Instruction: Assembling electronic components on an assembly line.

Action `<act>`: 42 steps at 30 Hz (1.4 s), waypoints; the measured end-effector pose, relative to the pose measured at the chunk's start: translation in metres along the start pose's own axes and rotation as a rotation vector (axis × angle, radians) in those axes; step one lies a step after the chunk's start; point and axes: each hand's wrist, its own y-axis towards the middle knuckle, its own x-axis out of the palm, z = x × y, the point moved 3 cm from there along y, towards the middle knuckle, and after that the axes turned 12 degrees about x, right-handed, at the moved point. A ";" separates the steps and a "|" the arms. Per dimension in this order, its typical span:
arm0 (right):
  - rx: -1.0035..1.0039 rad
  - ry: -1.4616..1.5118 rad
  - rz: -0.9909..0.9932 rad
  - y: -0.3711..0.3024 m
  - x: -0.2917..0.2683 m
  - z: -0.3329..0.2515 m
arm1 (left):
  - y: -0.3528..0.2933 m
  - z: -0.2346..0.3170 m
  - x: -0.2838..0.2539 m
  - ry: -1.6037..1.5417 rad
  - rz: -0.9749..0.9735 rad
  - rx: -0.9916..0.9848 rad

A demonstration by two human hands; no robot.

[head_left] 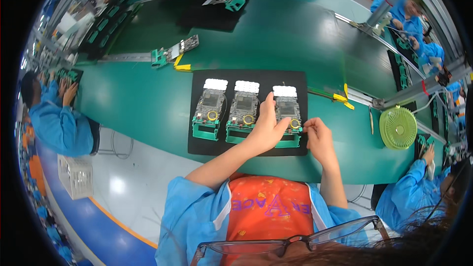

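Three circuit boards in green plastic frames lie side by side on a black mat (197, 147): a left board (213, 99), a middle board (244, 103) and a right board (287, 108). Each has a white keypad-like block at its far end and a yellow ring near its green frame. My left hand (263, 130) grips the right board along its left side, thumb over the board and fingers at its edge. At that board's right edge, my right hand (320, 140) is closed, thumb and forefinger pinched together. Whatever lies between those fingertips is too small to make out.
Beyond the mat, another board assembly (175, 51) lies by a metal rail with yellow tape (182, 66). To the right are a green fan (398, 127) and a thin pen-like tool (371, 120). Co-workers in blue sit left (61, 118) and right (414, 192).
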 end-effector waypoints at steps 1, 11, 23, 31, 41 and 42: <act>0.083 0.098 -0.055 0.001 0.002 0.004 | 0.004 -0.004 0.003 0.018 0.046 -0.035; 0.213 0.737 -0.298 0.010 0.010 0.015 | 0.000 0.007 0.006 -0.351 0.058 -0.189; -0.036 0.942 -0.120 -0.002 -0.022 -0.033 | -0.012 0.030 -0.018 -0.483 0.063 -0.132; -0.380 0.181 0.166 -0.039 0.008 -0.070 | -0.015 0.051 -0.015 -0.318 0.052 -0.041; -0.603 0.002 0.307 -0.037 0.013 -0.078 | -0.017 0.057 -0.016 -0.271 0.068 -0.002; -0.602 0.001 0.307 -0.037 0.013 -0.078 | -0.017 0.058 -0.016 -0.272 0.068 -0.003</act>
